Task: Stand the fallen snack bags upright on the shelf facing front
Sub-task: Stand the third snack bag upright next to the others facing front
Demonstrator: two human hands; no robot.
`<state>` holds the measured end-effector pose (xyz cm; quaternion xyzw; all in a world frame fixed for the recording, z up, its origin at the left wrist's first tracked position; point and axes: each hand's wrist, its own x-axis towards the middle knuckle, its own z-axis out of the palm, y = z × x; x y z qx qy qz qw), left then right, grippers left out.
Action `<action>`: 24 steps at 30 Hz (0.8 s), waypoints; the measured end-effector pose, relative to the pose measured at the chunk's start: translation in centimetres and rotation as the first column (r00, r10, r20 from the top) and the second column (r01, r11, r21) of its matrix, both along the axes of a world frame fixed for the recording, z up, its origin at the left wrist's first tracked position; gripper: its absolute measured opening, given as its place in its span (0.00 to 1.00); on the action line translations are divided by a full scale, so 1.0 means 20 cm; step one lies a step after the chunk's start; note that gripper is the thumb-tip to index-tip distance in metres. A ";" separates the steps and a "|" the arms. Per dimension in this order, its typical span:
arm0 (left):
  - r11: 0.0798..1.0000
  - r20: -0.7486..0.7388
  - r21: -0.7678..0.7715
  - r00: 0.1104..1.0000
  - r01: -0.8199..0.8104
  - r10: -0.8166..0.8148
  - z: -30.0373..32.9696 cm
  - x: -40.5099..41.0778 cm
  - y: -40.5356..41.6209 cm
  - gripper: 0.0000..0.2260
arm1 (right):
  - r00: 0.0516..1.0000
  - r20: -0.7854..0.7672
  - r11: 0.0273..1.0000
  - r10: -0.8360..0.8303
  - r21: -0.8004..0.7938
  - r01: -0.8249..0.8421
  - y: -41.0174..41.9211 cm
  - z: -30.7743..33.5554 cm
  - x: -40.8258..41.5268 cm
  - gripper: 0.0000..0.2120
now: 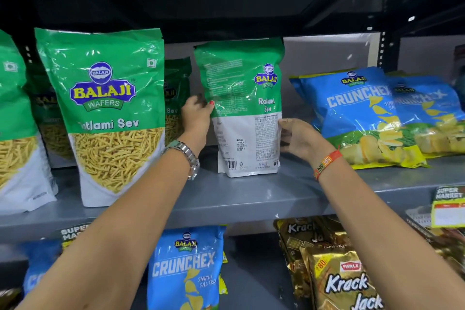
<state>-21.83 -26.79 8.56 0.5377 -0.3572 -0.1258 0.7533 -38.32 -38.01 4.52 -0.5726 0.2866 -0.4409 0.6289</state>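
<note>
A green and white Ratlami Sev bag (241, 98) stands upright on the grey shelf (226, 196), its printed back panel turned towards me. My left hand (196, 116) grips its left edge, thumb on the panel. My right hand (299, 139) presses against its lower right edge. To the left, another Ratlami Sev bag (105, 108) stands upright facing front. At the right, two blue Crunchex bags (359, 118) lean back against the shelf wall, fronts showing.
More green bags (15, 123) stand at the far left and behind the front one. The shelf below holds a blue Crunchex bag (187, 269) and gold Krack Jack packs (337, 279). A yellow price tag (448, 206) hangs at the right shelf edge.
</note>
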 end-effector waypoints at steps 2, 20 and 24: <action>0.979 0.067 -0.042 0.977 -0.198 0.200 -0.02 -0.03 0.02 0.18 | 1.000 -0.016 1.000 -0.007 0.012 0.007 -0.01 0.00 -0.02 0.14; 0.982 0.452 0.083 0.884 -0.172 0.117 -0.08 -0.26 0.14 0.38 | 0.952 -0.287 0.977 0.103 -0.153 -0.151 0.21 -0.03 -0.04 0.38; 0.977 0.378 0.158 0.923 -0.141 0.072 -0.07 -0.23 0.13 0.41 | 0.921 -0.388 0.928 -0.043 -0.356 -0.106 0.26 -0.01 0.09 0.47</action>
